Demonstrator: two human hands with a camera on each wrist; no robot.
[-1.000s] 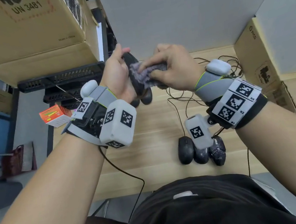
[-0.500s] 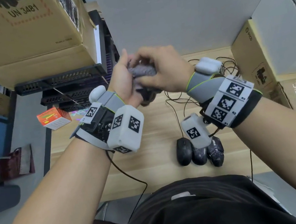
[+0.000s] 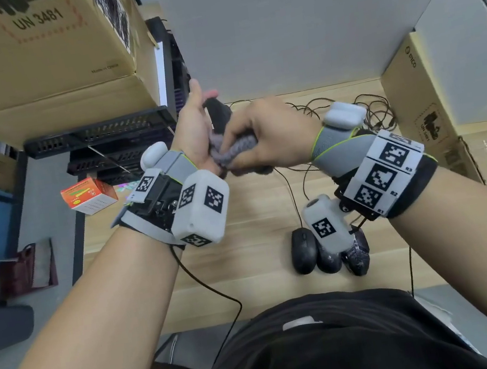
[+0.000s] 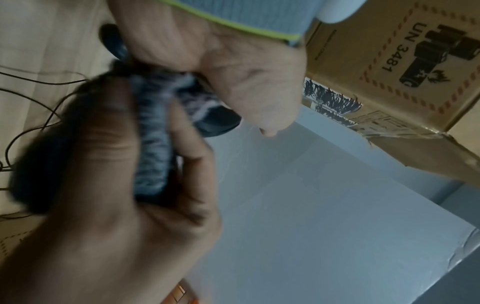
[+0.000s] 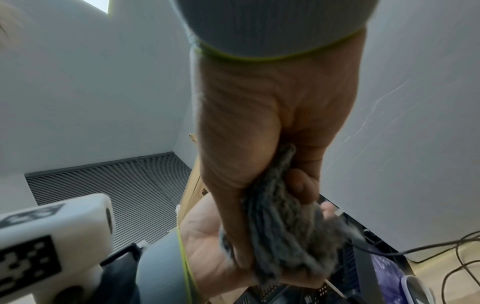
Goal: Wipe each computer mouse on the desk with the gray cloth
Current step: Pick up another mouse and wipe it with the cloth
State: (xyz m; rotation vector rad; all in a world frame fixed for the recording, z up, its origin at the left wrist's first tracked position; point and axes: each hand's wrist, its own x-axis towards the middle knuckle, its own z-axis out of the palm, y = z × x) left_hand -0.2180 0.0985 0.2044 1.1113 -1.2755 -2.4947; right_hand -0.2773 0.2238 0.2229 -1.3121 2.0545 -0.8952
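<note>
Cloth-gripping right hand (image 3: 264, 139) slid down the mouse (image 3: 218, 113), gray cloth (image 3: 231, 152) bunched; left hand (image 3: 195, 128) grips it raised for access.

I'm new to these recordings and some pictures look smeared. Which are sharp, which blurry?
Head view: sharp, edges bent by the wide lens. Left wrist view: the right hand and gray cloth are motion-blurred and shadowed, the cardboard box sharp. Right wrist view: fairly clear, cloth edges slightly smeared.
</note>
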